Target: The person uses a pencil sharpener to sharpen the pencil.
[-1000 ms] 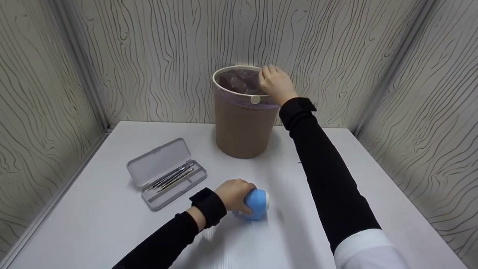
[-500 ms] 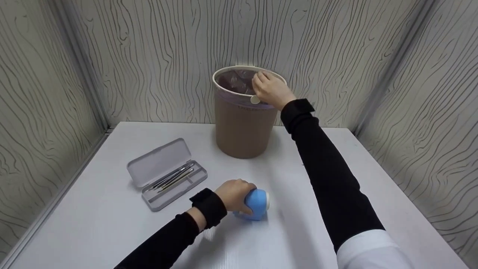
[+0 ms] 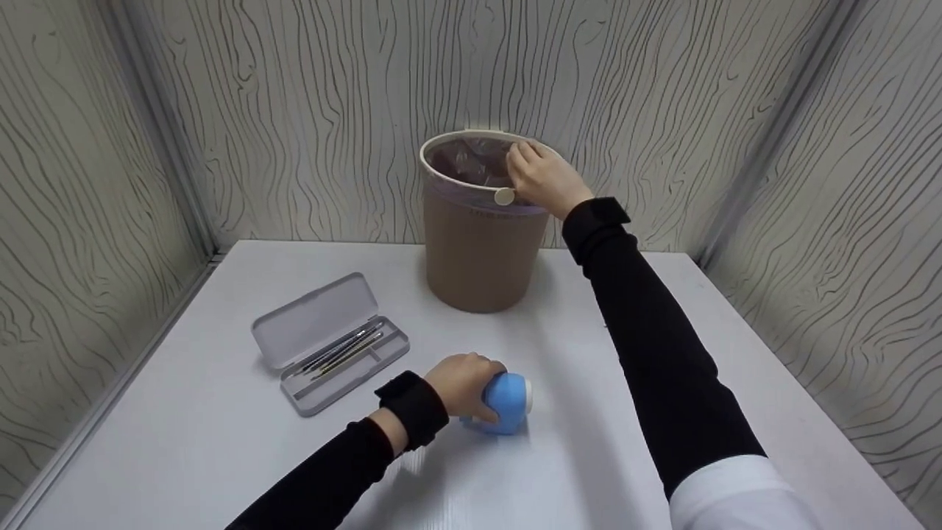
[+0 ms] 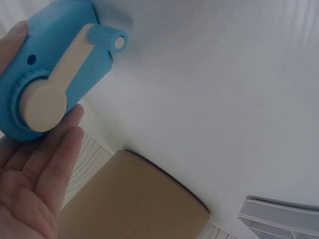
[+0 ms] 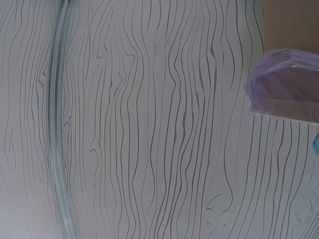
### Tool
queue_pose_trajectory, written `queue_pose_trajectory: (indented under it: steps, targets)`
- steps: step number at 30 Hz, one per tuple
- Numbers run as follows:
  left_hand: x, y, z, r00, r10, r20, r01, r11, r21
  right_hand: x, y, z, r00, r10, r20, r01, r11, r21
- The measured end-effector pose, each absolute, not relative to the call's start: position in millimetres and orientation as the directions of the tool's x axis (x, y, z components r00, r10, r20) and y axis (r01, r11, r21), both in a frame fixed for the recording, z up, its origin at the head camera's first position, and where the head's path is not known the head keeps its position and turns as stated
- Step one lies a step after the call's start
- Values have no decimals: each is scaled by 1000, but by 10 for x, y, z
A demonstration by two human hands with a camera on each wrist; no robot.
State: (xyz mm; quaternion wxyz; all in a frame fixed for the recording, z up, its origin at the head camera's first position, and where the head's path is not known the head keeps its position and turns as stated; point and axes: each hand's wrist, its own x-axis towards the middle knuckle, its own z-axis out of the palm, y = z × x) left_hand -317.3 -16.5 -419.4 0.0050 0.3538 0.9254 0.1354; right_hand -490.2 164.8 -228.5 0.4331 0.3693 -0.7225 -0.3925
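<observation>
left hand (image 3: 462, 383) curls around a small blue plastic device with a cream crank (image 3: 506, 402) on the white table (image 3: 221, 442); right hand (image 3: 543, 179) grips the tan round bin's cream rim (image 3: 456, 180), beyond an open grey tool case (image 3: 327, 342).

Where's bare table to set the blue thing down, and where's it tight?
Free: front right, right of the right sleeve; front left, below the open case. Tight: between case, bin and the left hand gripping the blue gadget.
</observation>
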Motion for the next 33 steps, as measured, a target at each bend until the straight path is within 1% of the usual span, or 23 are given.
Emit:
queue_pose_trajectory:
  steps: [3,7,10,14,17,20,23,25,28,33]
  targets:
    - [-3173,-163,-4187,-754,653,77,648,717,257,-4888,1672,-2273,-379,-854,356,-186,447,875]
    - [-3167,-166,-4184,-764,641,71,634,726,265,-4855,1697,-2255,-435,-807,400,-210,523,826]
    - [-3166,-167,-4184,-767,637,78,632,729,263,-4833,1716,-2256,-478,-757,445,-254,604,755]
    - [-3164,-160,-4188,-763,640,89,639,727,252,-4801,1754,-2277,-540,-663,518,-294,725,623]
    - [-3163,-151,-4193,-765,638,86,636,728,256,-4775,1781,-2288,-599,-546,586,-314,833,456]
    - [-3164,-143,-4202,-767,636,81,633,730,257,-4742,1822,-2285,-676,-384,629,-320,922,219]
    - [-3166,-137,-4200,-770,634,74,630,735,251,-4712,1886,-2282,-747,-238,621,-311,950,-10]
    - [-3167,-133,-4200,-768,636,73,631,734,249,-4695,1945,-2289,-780,-167,603,-299,946,-124]
    - [-3170,-131,-4195,-765,640,75,636,729,253,-4654,2040,-2308,-808,-89,582,-286,924,-255]
    - [-3175,-143,-4191,-761,642,88,640,723,259,-4572,2174,-2364,-806,-33,591,-338,845,-414]
